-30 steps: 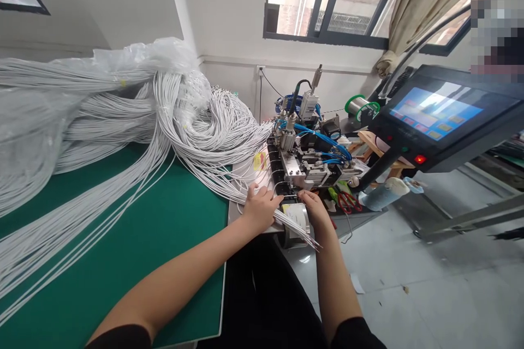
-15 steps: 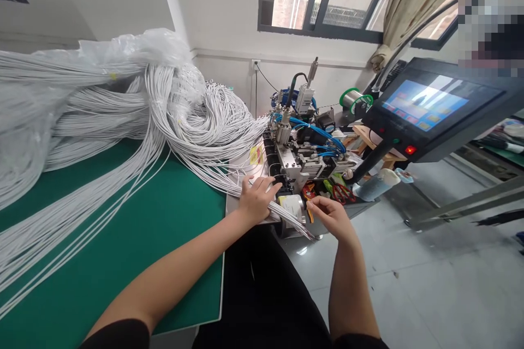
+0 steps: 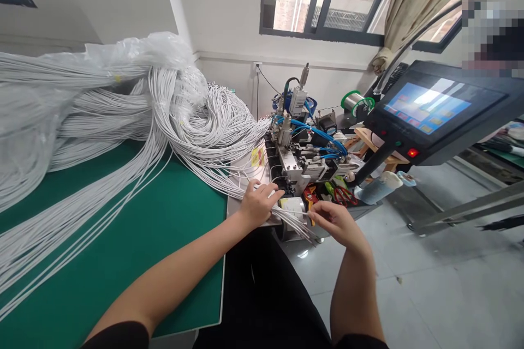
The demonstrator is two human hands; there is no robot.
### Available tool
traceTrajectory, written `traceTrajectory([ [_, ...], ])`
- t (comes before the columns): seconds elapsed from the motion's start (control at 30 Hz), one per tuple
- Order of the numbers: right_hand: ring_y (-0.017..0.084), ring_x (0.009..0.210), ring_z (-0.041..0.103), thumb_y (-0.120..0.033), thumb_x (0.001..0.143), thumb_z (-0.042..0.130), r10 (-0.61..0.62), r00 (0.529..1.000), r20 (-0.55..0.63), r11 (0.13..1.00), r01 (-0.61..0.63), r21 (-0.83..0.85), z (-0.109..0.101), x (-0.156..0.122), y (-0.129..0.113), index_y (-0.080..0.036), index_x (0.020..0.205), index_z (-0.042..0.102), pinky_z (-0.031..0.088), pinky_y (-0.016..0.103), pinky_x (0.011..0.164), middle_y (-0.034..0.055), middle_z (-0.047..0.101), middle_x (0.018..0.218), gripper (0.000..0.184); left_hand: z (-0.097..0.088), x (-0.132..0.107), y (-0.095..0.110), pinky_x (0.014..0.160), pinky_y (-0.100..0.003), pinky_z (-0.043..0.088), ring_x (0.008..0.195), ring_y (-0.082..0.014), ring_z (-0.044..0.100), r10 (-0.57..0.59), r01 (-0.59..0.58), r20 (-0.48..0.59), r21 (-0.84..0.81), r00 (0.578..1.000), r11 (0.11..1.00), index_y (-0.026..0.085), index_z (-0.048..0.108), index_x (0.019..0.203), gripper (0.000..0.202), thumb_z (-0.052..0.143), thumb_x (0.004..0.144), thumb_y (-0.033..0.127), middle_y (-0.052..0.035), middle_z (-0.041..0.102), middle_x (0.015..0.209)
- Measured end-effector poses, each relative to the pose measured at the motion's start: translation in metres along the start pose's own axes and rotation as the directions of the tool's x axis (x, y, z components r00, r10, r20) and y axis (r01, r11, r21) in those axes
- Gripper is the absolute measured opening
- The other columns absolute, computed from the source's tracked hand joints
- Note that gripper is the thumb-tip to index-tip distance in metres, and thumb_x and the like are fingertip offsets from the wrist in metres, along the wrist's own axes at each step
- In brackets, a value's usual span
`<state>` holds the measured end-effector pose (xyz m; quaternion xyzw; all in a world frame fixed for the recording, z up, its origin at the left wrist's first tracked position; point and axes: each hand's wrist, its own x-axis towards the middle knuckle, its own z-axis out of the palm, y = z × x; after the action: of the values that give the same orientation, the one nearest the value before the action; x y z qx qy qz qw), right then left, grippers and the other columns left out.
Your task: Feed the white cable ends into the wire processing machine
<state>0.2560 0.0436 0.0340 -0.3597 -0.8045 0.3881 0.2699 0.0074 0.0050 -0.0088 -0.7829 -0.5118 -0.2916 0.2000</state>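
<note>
White cables (image 3: 196,144) sweep across the green tabletop (image 3: 184,262). The left hand (image 3: 257,207) rests over their bundle (image 3: 301,228), presumably to steady it; whether it grips cannot be told. Near the pneumatic machine (image 3: 290,161), one cable end (image 3: 302,213) is pinched in the right hand (image 3: 338,223), apparently to keep it clear of the others.

Can make out no word, number or brand for certain. See a yellow sticker (image 3: 257,157) with a red mark on the pale plate (image 3: 265,175) beside the machine (image 3: 292,159), too small to read. Find a white and yellow label (image 3: 289,205) on the drum (image 3: 302,205), likewise unreadable, partly crossed by wires (image 3: 297,224). On the screen (image 3: 426,106), see blue with coloured fields, but cannot decipher any lettering through blur and glare.
</note>
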Motion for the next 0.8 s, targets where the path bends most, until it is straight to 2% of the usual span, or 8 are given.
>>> traceTrajectory([
  [0.13, 0.016, 0.06, 0.046, -0.046, 0.086, 0.06, 0.041, 0.985, -0.169, 0.997, -0.028, 0.077, 0.009, 0.02, 0.014, -0.019, 0.079, 0.063, 0.035, 0.027, 0.053, 0.0031, 0.057, 0.069, 0.029, -0.002, 0.001, 0.001, 0.09, -0.038, 0.031, 0.087, -0.0165, 0.064, 0.059, -0.059, -0.011, 0.001, 0.998, 0.998, 0.024, 0.062, 0.119, 0.042, 0.044, 0.084, 0.008, -0.0042, 0.07, 0.106],
  [0.27, 0.014, 0.059, 0.043, -0.05, 0.086, 0.057, 0.058, 0.971, -0.233, 0.987, -0.021, 0.159, 0.02, 0.038, 0.028, -0.019, 0.078, 0.057, 0.035, 0.026, 0.055, 0.0001, 0.052, 0.067, 0.031, -0.005, 0.001, 0.003, 0.089, -0.037, 0.029, 0.079, -0.0143, 0.063, 0.033, -0.032, -0.055, 0.018, 0.998, 0.999, 0.023, 0.063, 0.115, 0.028, 0.043, 0.096, 0.022, -0.0024, 0.071, 0.092],
  [0.37, 0.014, 0.06, 0.041, -0.05, 0.086, 0.057, 0.078, 0.97, -0.229, 0.973, -0.024, 0.231, 0.024, 0.043, 0.034, -0.02, 0.078, 0.056, 0.034, 0.025, 0.056, -0.0011, 0.05, 0.068, 0.031, -0.006, 0.003, 0.004, 0.085, -0.036, 0.027, 0.071, -0.0129, 0.058, 0.007, -0.005, -0.07, 0.04, 0.998, 0.999, 0.022, 0.065, 0.096, 0.023, 0.042, 0.099, 0.026, 0.0011, 0.067, 0.075],
  [0.47, 0.013, 0.061, 0.039, -0.05, 0.086, 0.058, 0.101, 0.982, -0.163, 0.952, -0.048, 0.302, 0.023, 0.043, 0.035, -0.02, 0.078, 0.055, 0.032, 0.024, 0.055, -0.0018, 0.047, 0.068, 0.031, -0.004, 0.005, 0.005, 0.081, -0.036, 0.026, 0.068, -0.0134, 0.053, -0.021, 0.026, -0.09, 0.051, 0.996, 0.998, 0.02, 0.062, 0.081, 0.028, 0.041, 0.099, 0.025, 0.0012, 0.062, 0.07],
  [0.6, 0.012, 0.059, 0.035, -0.05, 0.085, 0.06, 0.112, 0.992, -0.062, 0.917, -0.079, 0.391, 0.021, 0.042, 0.034, -0.019, 0.08, 0.055, 0.03, 0.024, 0.054, -0.0026, 0.043, 0.067, 0.032, 0.0, 0.007, 0.005, 0.079, -0.035, 0.026, 0.07, -0.0151, 0.051, -0.016, 0.02, -0.096, 0.049, 0.995, 0.999, 0.018, 0.058, 0.077, 0.029, 0.039, 0.099, 0.022, -0.0005, 0.06, 0.071],
  [0.8, 0.011, 0.056, 0.036, -0.049, 0.081, 0.066, 0.122, 0.98, -0.156, 0.857, -0.025, 0.514, 0.031, 0.048, 0.033, -0.019, 0.071, 0.055, 0.029, 0.024, 0.053, -0.0026, 0.044, 0.062, 0.034, 0.002, 0.008, 0.0, 0.077, -0.033, 0.031, 0.073, -0.0173, 0.051, 0.099, -0.099, 0.025, 0.004, 0.995, 0.995, 0.018, 0.057, 0.077, 0.028, 0.037, 0.097, 0.018, -0.0031, 0.059, 0.075],
])
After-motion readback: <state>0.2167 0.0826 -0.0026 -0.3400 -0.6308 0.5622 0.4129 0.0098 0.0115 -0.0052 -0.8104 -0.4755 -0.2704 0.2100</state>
